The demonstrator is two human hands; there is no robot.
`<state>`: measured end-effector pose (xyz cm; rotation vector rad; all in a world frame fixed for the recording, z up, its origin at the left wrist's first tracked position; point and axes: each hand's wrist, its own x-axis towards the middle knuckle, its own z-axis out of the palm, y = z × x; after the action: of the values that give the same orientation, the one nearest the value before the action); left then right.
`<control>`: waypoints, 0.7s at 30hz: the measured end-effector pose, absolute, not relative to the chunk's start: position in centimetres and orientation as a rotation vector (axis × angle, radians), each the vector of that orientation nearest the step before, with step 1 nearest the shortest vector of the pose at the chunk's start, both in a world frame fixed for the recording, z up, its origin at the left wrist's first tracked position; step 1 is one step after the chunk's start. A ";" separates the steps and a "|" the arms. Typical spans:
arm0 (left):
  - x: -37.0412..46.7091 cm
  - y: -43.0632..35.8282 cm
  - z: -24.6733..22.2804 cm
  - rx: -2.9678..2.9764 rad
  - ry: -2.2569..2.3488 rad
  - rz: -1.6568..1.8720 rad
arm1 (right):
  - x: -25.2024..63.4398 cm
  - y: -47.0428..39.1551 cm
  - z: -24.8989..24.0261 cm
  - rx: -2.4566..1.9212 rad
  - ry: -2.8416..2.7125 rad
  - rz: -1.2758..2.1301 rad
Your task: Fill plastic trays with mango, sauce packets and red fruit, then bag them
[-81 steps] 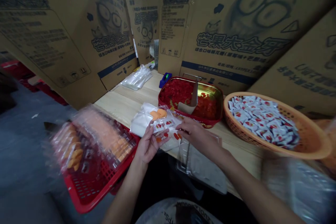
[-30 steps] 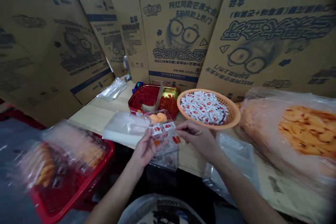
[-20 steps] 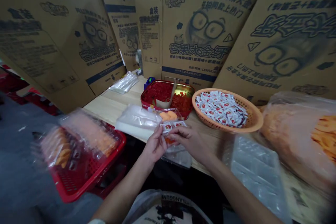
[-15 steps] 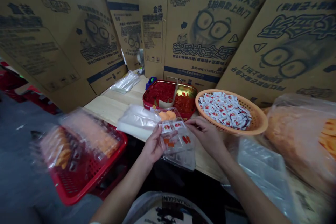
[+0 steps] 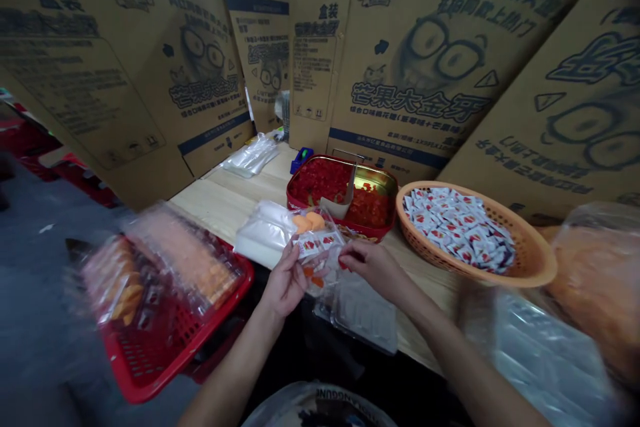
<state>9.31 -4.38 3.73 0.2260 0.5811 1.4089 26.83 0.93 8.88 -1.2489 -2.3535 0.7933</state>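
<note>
My left hand (image 5: 286, 283) grips the left side of a clear plastic tray (image 5: 327, 270), its thumb on top. In the tray lie orange puffy sweets (image 5: 309, 221), white sachets with red print (image 5: 314, 243) and small orange pieces (image 5: 314, 276). The fingers of my right hand (image 5: 367, 263) are pinched together at the tray's right side, with a bit of red at the fingertips. Whether they hold a red piece or the tray's edge I cannot make out. Below, more empty clear trays (image 5: 367, 313) lie at the table's edge.
Behind the tray stands a red tin (image 5: 340, 223) of red and orange pieces with a scoop. An orange basket (image 5: 535, 257) of sachets is at right, beside a large bag (image 5: 595, 280) of sweets. Filled packs lie in a red basket (image 5: 145, 380) at left. Cardboard boxes (image 5: 415, 47) wall the back.
My right hand has moved down and in from the tray's upper right to where the red pieces lay. The held tray has shifted off the trays beneath. The view has turned slightly.
</note>
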 end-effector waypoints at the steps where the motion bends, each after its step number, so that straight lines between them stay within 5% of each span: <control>1: 8.9 -4.3 3.6 0.230 0.579 1.412 | 26.5 1.3 9.0 -1.220 -2.274 0.882; 8: 6.8 -3.8 3.2 0.241 0.532 1.438 | 22.8 1.9 9.3 -0.847 -2.408 0.895; 21: 5.0 -3.4 3.0 0.238 0.591 1.439 | 22.7 2.5 8.5 -0.999 -2.162 0.867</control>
<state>4.99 -3.41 3.00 0.2378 0.5912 1.4394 22.74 2.45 8.50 -0.9988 -2.1616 0.8668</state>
